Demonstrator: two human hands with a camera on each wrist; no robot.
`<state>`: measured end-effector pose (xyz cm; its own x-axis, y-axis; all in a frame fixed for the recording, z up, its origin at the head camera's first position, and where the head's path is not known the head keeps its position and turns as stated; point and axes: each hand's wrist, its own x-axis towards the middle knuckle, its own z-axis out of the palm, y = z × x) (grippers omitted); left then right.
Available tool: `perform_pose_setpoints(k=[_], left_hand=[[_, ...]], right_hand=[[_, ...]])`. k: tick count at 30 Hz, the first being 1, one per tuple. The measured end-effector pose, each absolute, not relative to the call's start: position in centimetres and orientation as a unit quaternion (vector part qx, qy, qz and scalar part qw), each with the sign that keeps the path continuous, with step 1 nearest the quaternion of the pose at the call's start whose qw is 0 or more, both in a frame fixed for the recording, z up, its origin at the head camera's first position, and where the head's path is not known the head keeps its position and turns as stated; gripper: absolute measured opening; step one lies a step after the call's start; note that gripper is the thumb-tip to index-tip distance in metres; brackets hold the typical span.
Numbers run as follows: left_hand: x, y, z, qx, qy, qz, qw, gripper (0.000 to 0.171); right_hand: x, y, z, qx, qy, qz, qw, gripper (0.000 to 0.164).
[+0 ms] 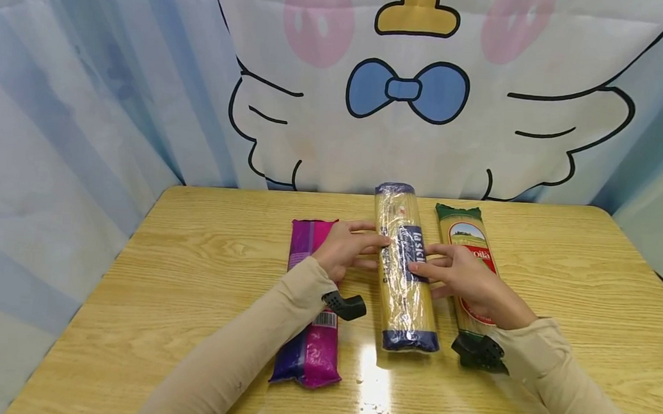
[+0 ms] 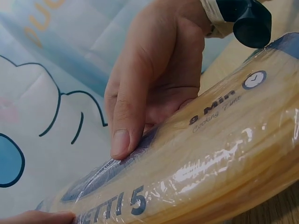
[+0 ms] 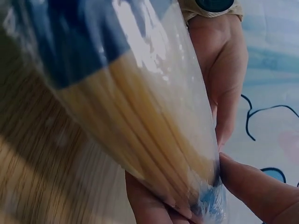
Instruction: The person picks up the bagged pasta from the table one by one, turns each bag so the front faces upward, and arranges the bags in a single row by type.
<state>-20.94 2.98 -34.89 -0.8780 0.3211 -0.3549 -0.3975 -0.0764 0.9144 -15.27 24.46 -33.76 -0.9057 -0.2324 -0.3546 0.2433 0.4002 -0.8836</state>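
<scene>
A clear-wrapped spaghetti pack (image 1: pixel 402 308) with dark blue ends and a blue label lies between both hands, its long side running away from me. From its left side my left hand (image 1: pixel 347 250) holds it, thumb on the upper face. My right hand (image 1: pixel 465 277) grips the right side, thumb on the blue label. Close up in the left wrist view, the pack (image 2: pixel 205 163) is tilted, showing printed cooking-time text. The pack's wrapper (image 3: pixel 140 121) shines in the right wrist view. Fingers underneath are largely hidden.
A purple and magenta packet (image 1: pixel 321 354) lies left, partly under my left forearm. To the right, a green-ended pasta pack (image 1: pixel 448 225) with a red label is partly covered by my right hand. The wooden table (image 1: pixel 188 274) ends at a printed curtain (image 1: pixel 325 129).
</scene>
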Motion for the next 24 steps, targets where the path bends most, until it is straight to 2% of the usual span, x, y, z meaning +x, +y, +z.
perform_pose_setpoints(k=[14,24], left_hand=[[-21.6,3.9,-35.6,-0.027,0.636,0.733,0.24,0.05],[-22.0,4.4,-36.3,-0.044,0.658,0.718,0.222,0.046]], right_hand=[[-15.5,24.8,-34.0,0.012,0.822,-0.525,0.22,0.085],[-16.0,24.4,-34.5,0.019,0.83,-0.516,0.211,0.079]])
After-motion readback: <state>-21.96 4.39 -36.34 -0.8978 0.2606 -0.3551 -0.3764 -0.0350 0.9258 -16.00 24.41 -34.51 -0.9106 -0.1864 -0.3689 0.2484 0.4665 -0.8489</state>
